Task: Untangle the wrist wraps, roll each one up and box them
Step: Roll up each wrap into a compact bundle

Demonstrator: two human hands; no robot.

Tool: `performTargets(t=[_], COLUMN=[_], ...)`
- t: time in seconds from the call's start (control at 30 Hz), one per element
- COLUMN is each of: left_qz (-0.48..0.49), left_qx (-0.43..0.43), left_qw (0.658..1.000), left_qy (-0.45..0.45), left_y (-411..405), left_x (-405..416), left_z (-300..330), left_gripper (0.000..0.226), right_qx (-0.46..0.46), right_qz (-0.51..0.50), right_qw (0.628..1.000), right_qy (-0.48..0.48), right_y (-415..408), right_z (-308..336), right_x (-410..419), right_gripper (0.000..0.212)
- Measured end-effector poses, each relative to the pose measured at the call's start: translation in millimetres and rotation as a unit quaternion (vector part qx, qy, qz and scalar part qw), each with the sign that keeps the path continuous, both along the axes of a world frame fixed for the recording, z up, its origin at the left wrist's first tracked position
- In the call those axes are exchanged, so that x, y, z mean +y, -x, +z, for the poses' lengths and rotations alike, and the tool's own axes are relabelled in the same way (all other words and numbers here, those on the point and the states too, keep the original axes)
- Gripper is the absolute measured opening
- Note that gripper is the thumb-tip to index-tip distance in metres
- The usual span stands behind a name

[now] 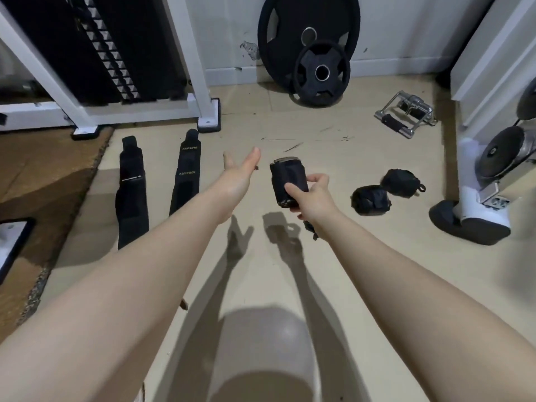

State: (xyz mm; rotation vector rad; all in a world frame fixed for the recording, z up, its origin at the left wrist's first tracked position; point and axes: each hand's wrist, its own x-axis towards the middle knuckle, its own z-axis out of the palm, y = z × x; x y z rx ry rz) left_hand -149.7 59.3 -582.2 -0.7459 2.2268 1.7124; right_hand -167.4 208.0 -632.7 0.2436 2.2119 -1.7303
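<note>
Right hand (311,195) gripping one rolled wrap (288,181), left hand (239,172) fingers spread, two rolled wraps (387,188), two flat wraps (158,184).

Three rolled wraps (289,181), two flat wraps (132,190), apparently two weight plates (309,33).

Bare floor (290,132) runs open through the middle of the frame, from the bottom edge up toward the weight plates (316,53) leaning on the wall at upper centre. Left of centre, two flat wrist wraps (132,192) lie side by side, with a narrow floor strip between them. White rack frame (200,68) blocks the upper left; a brown mat (43,175) covers the left edge. Right of centre, two rolled wraps (385,190) sit touching. Machine base (475,210) closes the right edge. Chrome handle (406,114) lies upper right, floor open around it.
</note>
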Motion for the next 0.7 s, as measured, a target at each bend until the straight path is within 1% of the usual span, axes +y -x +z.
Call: performTargets(t=[0.03,0.07,0.13,0.23,0.3,0.37,0.43,0.5,0.53,0.57,0.6,0.63,0.67,0.7], left_qz=[-0.013,-0.021,-0.025,-0.03,-0.018,-0.007,0.009,0.02,0.023,0.025,0.028,0.027,0.027,0.023], left_qx=[-0.009,-0.025,-0.059,-0.108,-0.124,-0.145,-0.148,-0.136,-0.127,-0.114,-0.101,-0.089,-0.083,-0.084], left_qw=[0.999,0.997,0.993,0.982,0.976,0.971,0.973,0.976,0.978,0.979,0.981,0.981,0.98,0.978], left_qy=[0.052,0.075,0.096,0.153,0.18,0.189,0.178,0.168,0.166,0.165,0.166,0.171,0.179,0.192], left_y=[-0.1,-0.6,-1.6,-6.0,-9.6,-16.5,-24.6,-30.7,-31.8,-33.1,-33.6,-33.3,-33.1,-32.9], left_x=[-14.2,-28.7,-57.6,-93.8,-116.2,-132.9,-143.0,-150.2,-152.7,-153.9,-154.7,-157.1,-159.3,-163.4], left_z=[-18.8,-39.7,-84.8,-144.0,-174.6,-200.1,-215.7,-226.0,-230.2,-232.8,-234.1,-237.3,-239.2,-242.5], left_gripper=[0.08,0.077,0.073,0.07,0.072,0.074,0.061,0.047,0.046,0.046,0.045,0.045,0.045,0.046], right_qx=[-0.019,-0.037,-0.066,-0.103,-0.11,-0.11,-0.105,-0.079,-0.062,-0.045,-0.032,-0.013,0.035,0.11], right_qz=[-0.027,-0.049,-0.064,-0.059,-0.066,-0.088,-0.119,-0.111,-0.087,-0.053,-0.008,0.031,0.047,0.053], right_qw=[0.999,0.998,0.994,0.992,0.991,0.99,0.987,0.99,0.991,0.988,0.974,0.941,0.895,0.857], right_qy=[-0.017,-0.031,-0.053,-0.049,-0.032,-0.024,-0.017,-0.045,-0.081,-0.138,-0.222,-0.337,-0.443,-0.501], right_y=[3.6,5.9,8.0,8.7,10.6,14.8,19.9,25.5,28.8,31.8,33.7,32.5,27.0,20.7], right_z=[-26.8,-52.7,-99.5,-156.2,-179.9,-193.9,-202.2,-207.4,-208.4,-210.2,-211.1,-209.0,-205.3,-202.8], right_x=[-2.8,-5.5,-10.3,-16.3,-22.2,-24.6,-23.1,-23.5,-26.1,-29.9,-34.7,-42.8,-53.9,-68.0], right_gripper=[0.043,0.042,0.042,0.039,0.036,0.026,0.013,0.007,0.01,0.017,0.03,0.044,0.053,0.054])
